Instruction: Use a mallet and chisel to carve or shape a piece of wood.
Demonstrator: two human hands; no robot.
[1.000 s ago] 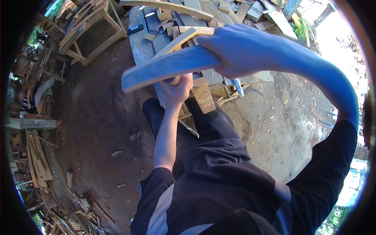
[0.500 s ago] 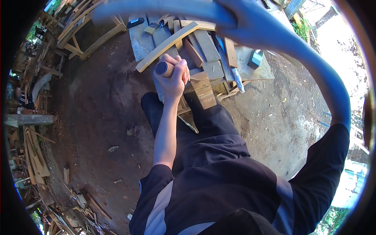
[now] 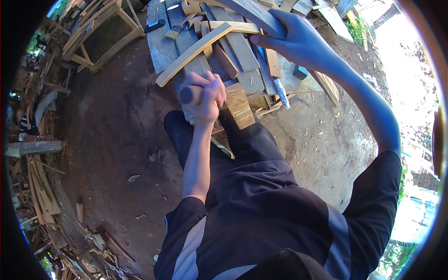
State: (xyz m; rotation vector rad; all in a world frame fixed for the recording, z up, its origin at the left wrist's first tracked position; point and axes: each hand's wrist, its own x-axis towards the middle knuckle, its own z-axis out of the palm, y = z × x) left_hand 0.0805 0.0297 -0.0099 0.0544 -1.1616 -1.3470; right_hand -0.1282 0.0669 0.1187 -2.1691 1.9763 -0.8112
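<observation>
Standing far left: wooden frame (image 3: pixel 119 44). Then workbench (image 3: pixel 161 51), light wood strip (image 3: pixel 193 55) slanting across it. Left hand (image 3: pixel 210 95), nearer, fingers wrapped around round-ended handle (image 3: pixel 188 95). Layered wood block (image 3: pixel 239 106) near, just right. Long wooden bar (image 3: pixel 261 18) far, its right end gripped by right hand (image 3: pixel 298 44). Blue box (image 3: pixel 300 72) on bench's right side.

At upper centre, the curved strip (image 3: pixel 193 54) is pale tan, the held board (image 3: pixel 255 17) blue-grey; mid-frame, the cylinder (image 3: pixel 192 95) is brown, dark-ended. The lower-centre shirt (image 3: pixel 270 224) is black with grey panels.
</observation>
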